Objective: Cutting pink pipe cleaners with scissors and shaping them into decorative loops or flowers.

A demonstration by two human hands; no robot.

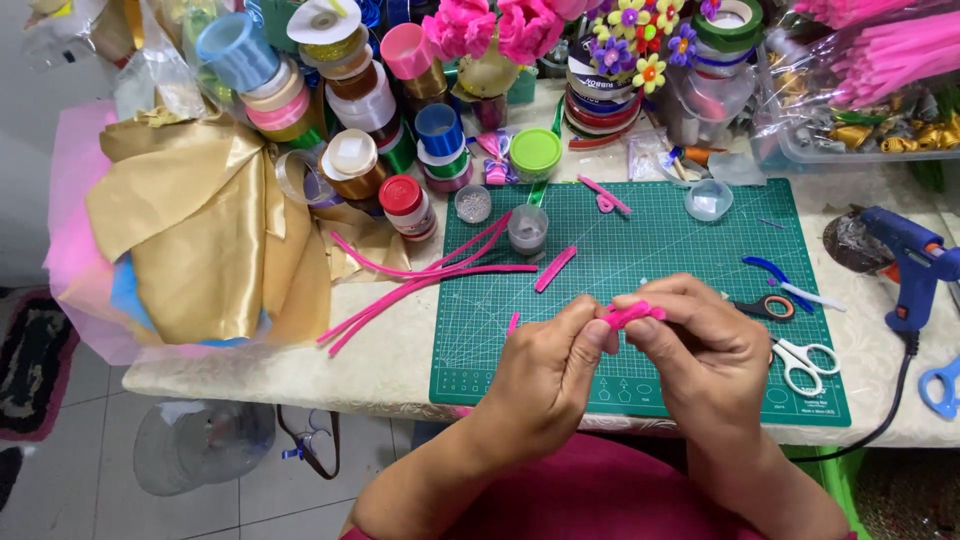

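Over the green cutting mat, both hands pinch one fuzzy pink pipe cleaner: left hand and right hand each closed on it, looks folded I think. More long pink stems lie on the surface, white-handled scissors nearby.

Bright pink fuzzy chenille stem; green rubber cutting mat, white grid lines; shiny gold satin cloth; blue plastic glue gun.

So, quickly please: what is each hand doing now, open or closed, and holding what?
Left hand: closed, pinching one end of the pink pipe cleaner.
Right hand: closed, pinching the same pipe cleaner from the other side.
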